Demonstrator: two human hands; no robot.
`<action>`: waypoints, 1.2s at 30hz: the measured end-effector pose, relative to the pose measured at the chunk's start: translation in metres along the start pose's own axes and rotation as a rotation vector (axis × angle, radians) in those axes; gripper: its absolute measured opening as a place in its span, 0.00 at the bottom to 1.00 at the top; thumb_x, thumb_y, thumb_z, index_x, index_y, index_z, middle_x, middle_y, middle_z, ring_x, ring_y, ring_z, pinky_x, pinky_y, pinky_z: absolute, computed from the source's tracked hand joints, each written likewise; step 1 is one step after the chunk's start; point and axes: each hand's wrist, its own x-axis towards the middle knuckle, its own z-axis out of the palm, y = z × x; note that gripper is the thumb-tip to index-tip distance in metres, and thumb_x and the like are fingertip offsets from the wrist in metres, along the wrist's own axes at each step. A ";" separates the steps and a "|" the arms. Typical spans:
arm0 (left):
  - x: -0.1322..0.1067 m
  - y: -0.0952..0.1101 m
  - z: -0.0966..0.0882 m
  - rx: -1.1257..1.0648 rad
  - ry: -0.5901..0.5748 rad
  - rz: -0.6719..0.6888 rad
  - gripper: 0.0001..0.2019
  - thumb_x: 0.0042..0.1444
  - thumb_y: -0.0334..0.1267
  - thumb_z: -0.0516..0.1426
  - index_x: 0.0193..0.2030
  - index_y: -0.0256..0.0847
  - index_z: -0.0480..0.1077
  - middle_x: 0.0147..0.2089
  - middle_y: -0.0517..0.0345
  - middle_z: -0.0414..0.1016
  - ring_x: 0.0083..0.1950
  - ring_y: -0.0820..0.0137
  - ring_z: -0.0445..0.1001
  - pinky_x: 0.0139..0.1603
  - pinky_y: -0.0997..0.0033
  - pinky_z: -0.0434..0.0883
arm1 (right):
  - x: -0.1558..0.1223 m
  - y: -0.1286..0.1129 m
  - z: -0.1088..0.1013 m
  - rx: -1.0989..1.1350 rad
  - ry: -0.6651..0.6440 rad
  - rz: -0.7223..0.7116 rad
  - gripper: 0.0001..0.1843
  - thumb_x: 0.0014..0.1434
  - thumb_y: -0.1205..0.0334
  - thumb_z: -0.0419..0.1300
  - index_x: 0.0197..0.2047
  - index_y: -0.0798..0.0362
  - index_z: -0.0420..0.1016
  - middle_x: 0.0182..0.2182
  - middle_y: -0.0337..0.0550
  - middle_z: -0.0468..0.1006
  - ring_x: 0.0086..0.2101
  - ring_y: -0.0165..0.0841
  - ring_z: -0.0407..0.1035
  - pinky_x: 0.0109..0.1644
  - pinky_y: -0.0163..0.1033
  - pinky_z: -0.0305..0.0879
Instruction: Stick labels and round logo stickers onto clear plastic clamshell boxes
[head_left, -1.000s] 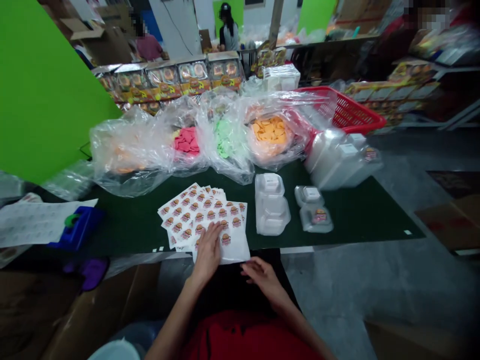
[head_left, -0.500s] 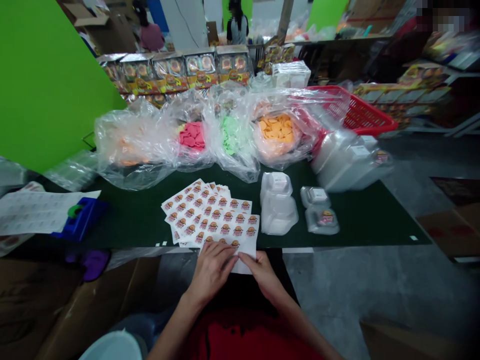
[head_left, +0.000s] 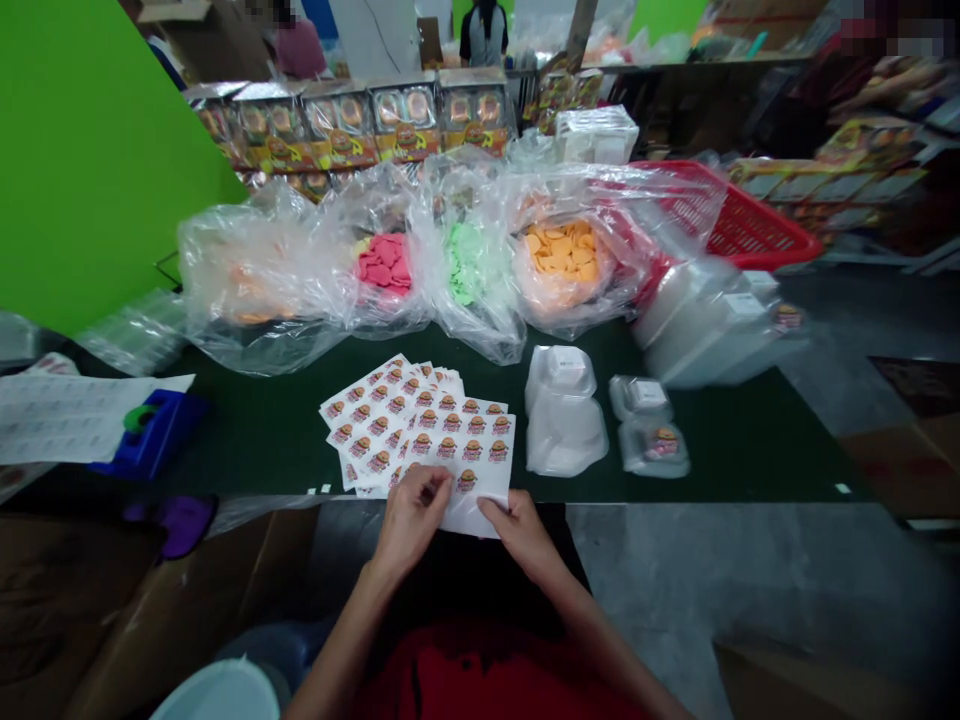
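A white sheet of burger stickers (head_left: 480, 450) lies partly on the table and juts over its front edge. My right hand (head_left: 521, 530) grips its lower right edge, thumb on top. Over the lower left of that sheet is my left hand (head_left: 412, 515), fingers curled and pinched together; what they hold, if anything, is hidden. Beneath and to the left, more sticker sheets (head_left: 367, 410) are fanned out. To the right stand a stack of clear clamshell boxes (head_left: 566, 430) and one opened clamshell box (head_left: 654, 445) with a burger sticker on it.
Plastic bags with pink pieces (head_left: 384, 262), green pieces (head_left: 465, 265) and orange pieces (head_left: 562, 250) line the table's back. A red basket (head_left: 757, 225) and more clear boxes (head_left: 712, 320) are at the right. A blue tape dispenser (head_left: 154, 435) sits left. Other people are beyond.
My left hand has drawn back a little to the left, its fingers curling from flat on the sheet into a pinch. My right hand stays on the sheet's edge.
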 end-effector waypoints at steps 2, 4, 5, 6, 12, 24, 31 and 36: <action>-0.001 0.002 -0.005 0.046 -0.089 0.121 0.08 0.68 0.41 0.59 0.45 0.45 0.80 0.45 0.54 0.85 0.47 0.63 0.82 0.51 0.63 0.77 | 0.004 -0.004 0.000 -0.053 -0.021 -0.038 0.18 0.58 0.50 0.62 0.34 0.57 0.85 0.29 0.44 0.83 0.28 0.35 0.71 0.34 0.38 0.67; -0.003 0.004 -0.005 0.129 -0.126 0.211 0.08 0.68 0.38 0.59 0.47 0.46 0.80 0.48 0.53 0.85 0.51 0.60 0.82 0.57 0.59 0.76 | 0.007 -0.007 0.000 -0.137 -0.035 -0.093 0.18 0.59 0.51 0.61 0.34 0.56 0.84 0.30 0.45 0.84 0.29 0.36 0.72 0.34 0.37 0.67; -0.004 0.004 -0.004 0.164 -0.129 0.228 0.08 0.68 0.36 0.58 0.47 0.45 0.80 0.47 0.53 0.85 0.50 0.60 0.82 0.58 0.58 0.75 | 0.008 -0.008 0.000 -0.182 -0.039 -0.117 0.18 0.60 0.51 0.60 0.33 0.56 0.84 0.30 0.45 0.84 0.30 0.36 0.72 0.34 0.37 0.66; -0.004 0.004 -0.003 0.182 -0.134 0.227 0.09 0.68 0.35 0.58 0.45 0.45 0.80 0.46 0.53 0.85 0.50 0.60 0.82 0.58 0.57 0.75 | 0.009 -0.009 -0.001 -0.222 -0.041 -0.134 0.18 0.60 0.52 0.59 0.32 0.56 0.83 0.28 0.44 0.83 0.29 0.36 0.71 0.34 0.37 0.65; 0.007 0.001 0.003 0.017 -0.184 -0.024 0.08 0.62 0.33 0.58 0.38 0.43 0.81 0.38 0.57 0.85 0.40 0.66 0.82 0.43 0.68 0.75 | 0.010 -0.012 -0.005 -0.272 -0.091 -0.154 0.18 0.61 0.53 0.58 0.30 0.56 0.82 0.26 0.42 0.82 0.29 0.36 0.72 0.36 0.37 0.66; 0.008 0.005 0.001 0.019 -0.129 0.025 0.09 0.63 0.34 0.56 0.38 0.42 0.79 0.37 0.55 0.84 0.39 0.65 0.81 0.42 0.68 0.75 | 0.012 -0.018 -0.002 -0.206 -0.105 -0.164 0.14 0.61 0.57 0.59 0.36 0.54 0.86 0.35 0.45 0.87 0.38 0.44 0.78 0.49 0.45 0.72; 0.012 0.006 0.000 -0.112 -0.043 -0.143 0.09 0.63 0.41 0.58 0.36 0.41 0.78 0.34 0.57 0.81 0.31 0.70 0.75 0.34 0.73 0.71 | 0.012 -0.019 -0.003 -0.165 -0.046 -0.095 0.13 0.57 0.56 0.60 0.33 0.55 0.83 0.29 0.43 0.84 0.31 0.38 0.74 0.38 0.39 0.69; 0.020 -0.011 -0.002 -0.252 0.233 -0.344 0.13 0.60 0.47 0.60 0.37 0.39 0.77 0.31 0.58 0.79 0.28 0.72 0.72 0.31 0.74 0.70 | 0.023 -0.017 -0.003 -0.107 -0.004 0.031 0.19 0.60 0.47 0.59 0.27 0.54 0.75 0.19 0.40 0.76 0.18 0.31 0.63 0.24 0.36 0.58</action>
